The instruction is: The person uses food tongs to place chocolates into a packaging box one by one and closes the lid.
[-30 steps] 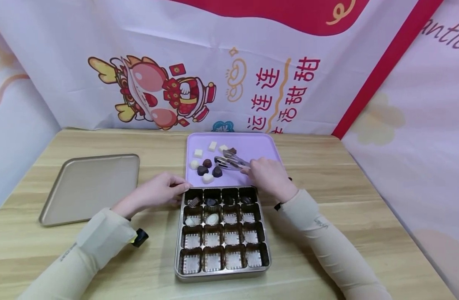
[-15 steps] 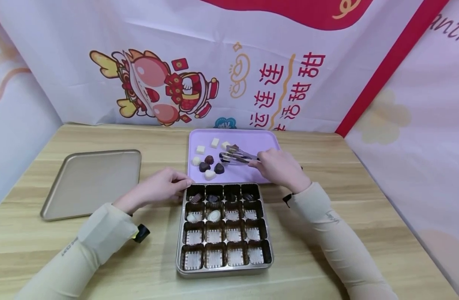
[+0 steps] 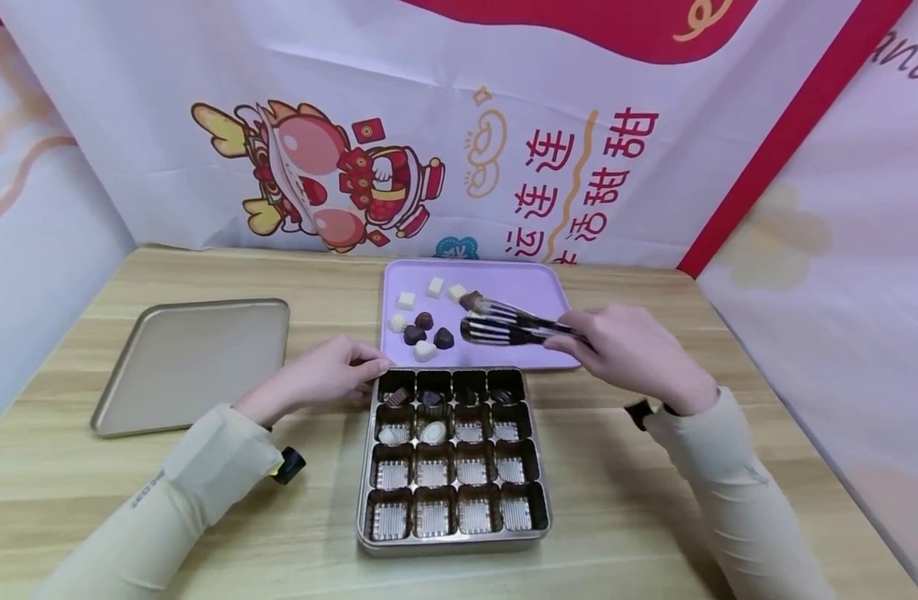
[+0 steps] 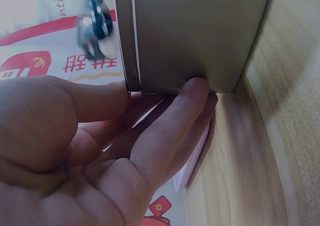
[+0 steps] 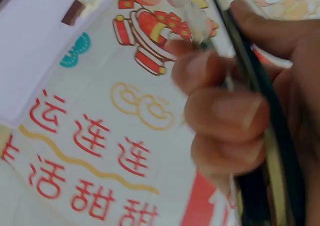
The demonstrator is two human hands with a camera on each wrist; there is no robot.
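Observation:
My right hand (image 3: 639,350) holds metal tongs (image 3: 507,332) by their handle above the purple tray's right part. Something pale shows between the blurred tong tips; its kind is unclear. My left hand (image 3: 327,371) grips the upper left corner of a metal chocolate box (image 3: 459,547). In the left wrist view the thumb lies at its rim and the fingers (image 4: 195,88) against its side. Dark chocolates (image 3: 431,398) sit in the box's top row, with two white pieces (image 3: 433,432) in the second row. On the purple tray (image 3: 534,287) lie white and dark chocolates (image 3: 444,337).
A flat beige metal lid (image 3: 192,362) lies on the wooden table (image 3: 631,517), left of the box. The purple tray stands directly behind the box. A printed cloth (image 3: 399,67) hangs behind the table.
My right hand has drawn the tongs rightward and toward me, away from the middle of the tray. The left hand keeps its place at the box corner. The head view has shifted slightly.

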